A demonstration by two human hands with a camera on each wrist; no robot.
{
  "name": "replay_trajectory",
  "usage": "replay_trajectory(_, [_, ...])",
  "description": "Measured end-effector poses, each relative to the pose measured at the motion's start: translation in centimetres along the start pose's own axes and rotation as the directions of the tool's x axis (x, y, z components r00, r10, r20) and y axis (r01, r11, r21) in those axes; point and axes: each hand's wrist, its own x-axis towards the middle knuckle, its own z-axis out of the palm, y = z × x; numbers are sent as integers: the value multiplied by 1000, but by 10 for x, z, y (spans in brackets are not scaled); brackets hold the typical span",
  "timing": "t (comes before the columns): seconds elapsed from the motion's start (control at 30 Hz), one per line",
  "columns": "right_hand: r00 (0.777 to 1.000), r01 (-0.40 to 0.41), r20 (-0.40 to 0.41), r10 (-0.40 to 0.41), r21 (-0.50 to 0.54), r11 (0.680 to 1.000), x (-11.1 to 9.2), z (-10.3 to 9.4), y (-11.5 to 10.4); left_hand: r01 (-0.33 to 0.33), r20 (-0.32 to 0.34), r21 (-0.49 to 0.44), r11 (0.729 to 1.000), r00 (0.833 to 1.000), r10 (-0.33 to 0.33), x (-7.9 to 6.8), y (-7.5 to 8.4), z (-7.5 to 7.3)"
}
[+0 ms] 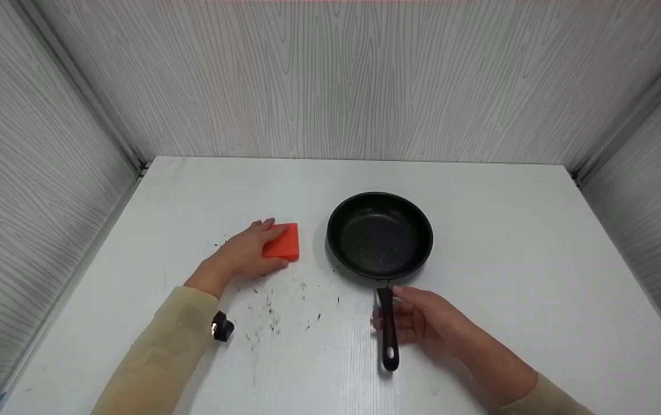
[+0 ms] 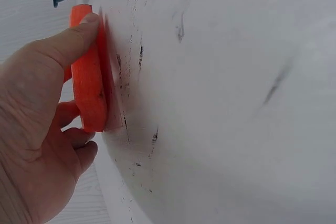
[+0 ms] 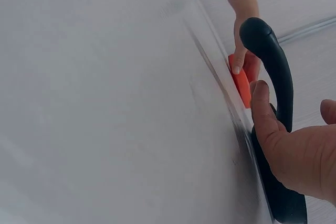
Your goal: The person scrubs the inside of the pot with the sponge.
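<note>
A black frying pan (image 1: 378, 237) stands on the white bench (image 1: 509, 259), its handle (image 1: 389, 340) directed toward 6 o'clock. At the pan's 9 o'clock, the left grip (image 1: 248, 252) (a bare hand) pinches an orange sponge (image 1: 286, 245) between thumb and fingers. The right grip (image 1: 427, 318) lies at 5 o'clock, fingers behind the handle; whether it is closed cannot be told. Dark specks (image 1: 319, 316) mark the bench below the sponge, toward 6 o'clock.

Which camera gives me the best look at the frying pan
The head view: it shows the frying pan from above, its inside and handle in frame. The left wrist view catches only a dark part at the top edge; the right wrist view shows the handle and side, partly behind the right hand.
</note>
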Motion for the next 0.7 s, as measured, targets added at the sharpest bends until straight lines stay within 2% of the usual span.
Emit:
replay_trajectory(0.37, [1000, 0, 13, -1, 90, 996, 6, 3, 10, 15, 6, -2, 1000, 1000, -15, 1, 2, 1])
replay_trajectory(0.7, [1000, 25, -3, -25, 58, 998, 8, 3, 13, 19, -10, -1, 1000, 1000, -19, 1, 3, 2])
